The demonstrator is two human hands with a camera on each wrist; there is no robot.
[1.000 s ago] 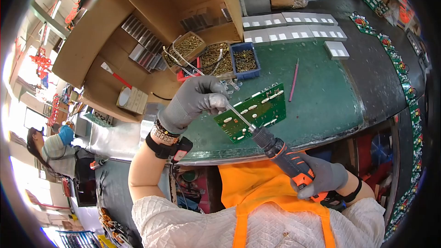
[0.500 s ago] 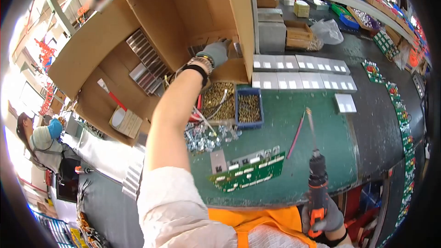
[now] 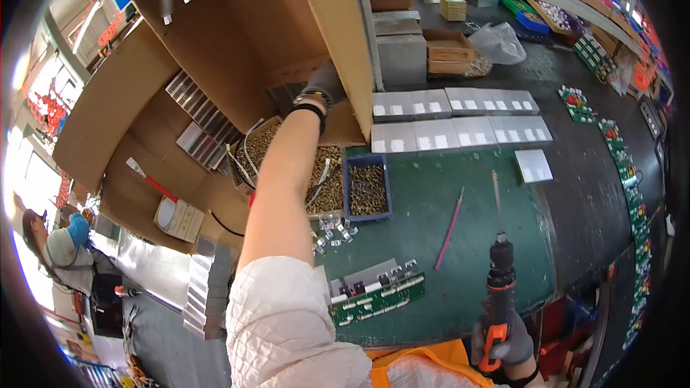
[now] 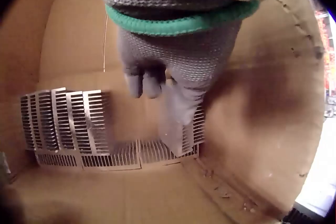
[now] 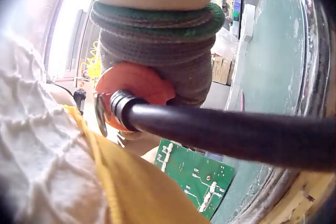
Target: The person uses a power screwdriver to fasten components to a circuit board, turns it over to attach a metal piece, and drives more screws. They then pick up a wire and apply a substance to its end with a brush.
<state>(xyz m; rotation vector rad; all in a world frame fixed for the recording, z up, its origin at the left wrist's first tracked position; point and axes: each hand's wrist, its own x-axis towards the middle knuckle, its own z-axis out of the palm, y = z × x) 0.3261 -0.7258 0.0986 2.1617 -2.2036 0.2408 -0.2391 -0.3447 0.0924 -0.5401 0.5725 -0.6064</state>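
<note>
Deep in the tall cardboard box (image 3: 237,21), the gloved left hand (image 3: 327,86) reaches down. In the left wrist view that hand (image 4: 176,66) pinches a finned metal piece (image 4: 178,137) between thumb and finger, beside rows of similar finned pieces (image 4: 68,121). The gloved right hand (image 3: 512,345) grips an orange and black power screwdriver (image 3: 497,302), its long bit pointing away from the body. A green circuit board (image 3: 381,300) with a metal plate along it rests on the green mat, between the left sleeve and the screwdriver.
Bins of brass-coloured screws (image 3: 327,183) and a blue bin (image 3: 368,197) stand by the box. Small metal clips (image 3: 334,233) lie before them. A pink pen (image 3: 451,230) lies on the mat. Silver blocks (image 3: 460,133) line the back; circuit boards (image 3: 632,208) run down the right.
The left hand has left the screwdriver's tip and gone into the tall box. The right hand has swung the screwdriver away from the board, which now sits lower in the head view.
</note>
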